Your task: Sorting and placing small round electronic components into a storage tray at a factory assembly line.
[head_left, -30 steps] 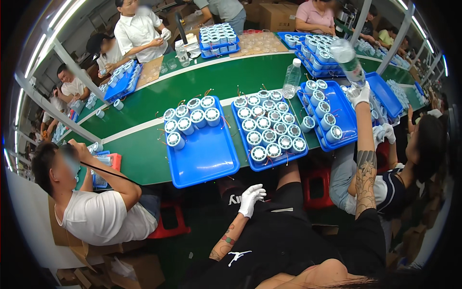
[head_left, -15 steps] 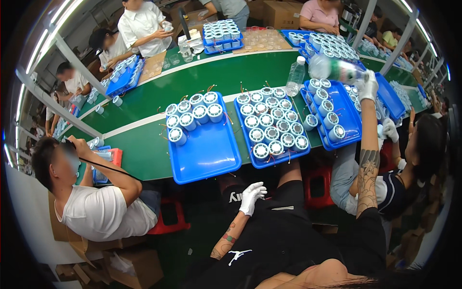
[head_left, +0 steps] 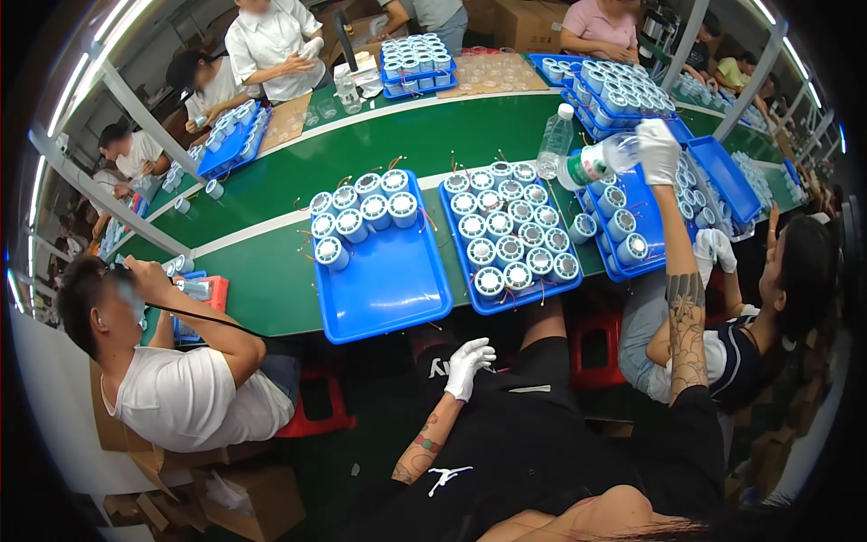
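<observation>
- Whereas its base end was raised a second ago, the held bottle (head_left: 594, 165) has now swung over and slopes down leftward, above the far corner of the right-side blue tray (head_left: 648, 212) and close beside a standing bottle (head_left: 554, 144)
- That swing, I judge, brings its base nearer the green work surface (head_left: 479, 126) and leaves little room between the two bottles; whether they touch I cannot tell
- Gloved in white, the right hand (head_left: 657, 152) is wrapped around the neck end, hiding any cap
- Over the lap, the left hand (head_left: 468, 369), also gloved, has its fingers loosely extended and grasps nothing visible
- Both bottles are clear plastic, the held one banded with a green-and-white label
- Shallow, glossy and round-cornered, the left-side blue tray (head_left: 384, 294) bears pale-blue cylinders (head_left: 374, 211) with slotted, wheel-like tops; thin coloured wires (head_left: 428, 223) stick out nearby
</observation>
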`<state>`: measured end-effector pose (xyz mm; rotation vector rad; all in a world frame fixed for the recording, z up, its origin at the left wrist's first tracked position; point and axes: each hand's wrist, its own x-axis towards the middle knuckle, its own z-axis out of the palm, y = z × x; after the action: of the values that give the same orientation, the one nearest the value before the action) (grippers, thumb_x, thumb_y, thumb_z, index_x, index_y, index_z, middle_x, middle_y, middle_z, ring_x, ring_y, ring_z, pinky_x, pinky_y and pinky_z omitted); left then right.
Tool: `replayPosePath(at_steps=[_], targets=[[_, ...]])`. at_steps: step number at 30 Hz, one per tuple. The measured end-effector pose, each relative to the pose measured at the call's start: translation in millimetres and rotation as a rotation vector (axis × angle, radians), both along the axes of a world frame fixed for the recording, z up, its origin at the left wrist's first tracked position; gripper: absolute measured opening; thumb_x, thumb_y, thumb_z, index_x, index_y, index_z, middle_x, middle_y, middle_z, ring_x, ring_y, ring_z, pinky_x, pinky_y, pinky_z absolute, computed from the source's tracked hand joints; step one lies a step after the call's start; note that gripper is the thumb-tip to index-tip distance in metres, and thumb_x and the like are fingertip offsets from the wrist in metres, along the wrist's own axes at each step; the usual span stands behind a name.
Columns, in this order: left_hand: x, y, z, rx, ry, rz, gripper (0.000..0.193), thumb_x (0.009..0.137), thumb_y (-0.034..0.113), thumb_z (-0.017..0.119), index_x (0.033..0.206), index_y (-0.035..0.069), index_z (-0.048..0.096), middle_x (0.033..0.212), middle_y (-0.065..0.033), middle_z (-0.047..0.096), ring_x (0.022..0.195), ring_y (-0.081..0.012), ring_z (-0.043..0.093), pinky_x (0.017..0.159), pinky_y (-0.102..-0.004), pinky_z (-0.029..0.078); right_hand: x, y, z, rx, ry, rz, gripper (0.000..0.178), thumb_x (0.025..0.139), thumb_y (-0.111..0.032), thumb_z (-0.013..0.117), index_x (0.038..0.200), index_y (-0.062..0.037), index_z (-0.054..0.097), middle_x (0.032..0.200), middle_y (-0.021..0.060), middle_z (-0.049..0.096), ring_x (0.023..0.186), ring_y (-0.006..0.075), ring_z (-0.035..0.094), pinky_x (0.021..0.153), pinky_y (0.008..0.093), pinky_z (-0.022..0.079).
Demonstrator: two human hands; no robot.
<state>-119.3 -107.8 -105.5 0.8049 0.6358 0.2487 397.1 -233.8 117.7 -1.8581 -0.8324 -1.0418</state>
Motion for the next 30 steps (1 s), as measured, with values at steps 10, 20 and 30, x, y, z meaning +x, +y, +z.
replayPosePath(at_steps=[10, 20, 30], targets=[[-7.1, -2.2, 4.1, 0.018, 0.005, 0.034, 0.032, 0.089, 0.007, 0.055, 0.120, -0.003, 0.055, 0.099, -0.0138, 0.066, 0.085, -0.0195, 0.066, 0.075, -0.0242, 0.050, -48.3, 74.8, -13.9, -0.443, -0.147, -0.144, 0.020, 0.087, -0.022, 0.053, 0.071, -0.0100, 0.054, 0.072, 0.0032, 0.060, 0.057, 0.0292, 0.056, 0.052, 0.0391, 0.044], [-1.8, -1.9, 2.7, 0.026, -0.007, 0.018, 0.032, 0.090, 0.007, 0.054, 0.121, -0.004, 0.054, 0.099, -0.0142, 0.066, 0.086, -0.0197, 0.065, 0.076, -0.0244, 0.050, -24.0, 85.0, -38.8, -0.461, -0.067, -0.257, 0.025, 0.092, -0.029, 0.048, 0.075, -0.0118, 0.055, 0.064, 0.0092, 0.061, 0.050, 0.0331, 0.056, 0.048, 0.0422, 0.042], [6.9, -14.6, 17.5, 0.067, 0.001, -0.023, 0.031, 0.090, 0.006, 0.053, 0.119, -0.003, 0.056, 0.099, -0.0133, 0.066, 0.086, -0.0183, 0.065, 0.076, -0.0240, 0.049, -145.3, 23.6, 19.8, 0.358, 0.730, 0.452, 0.021, 0.099, -0.021, 0.046, 0.104, -0.0047, 0.058, 0.090, 0.0055, 0.068, 0.064, 0.0097, 0.056, 0.052, 0.0209, 0.042]])
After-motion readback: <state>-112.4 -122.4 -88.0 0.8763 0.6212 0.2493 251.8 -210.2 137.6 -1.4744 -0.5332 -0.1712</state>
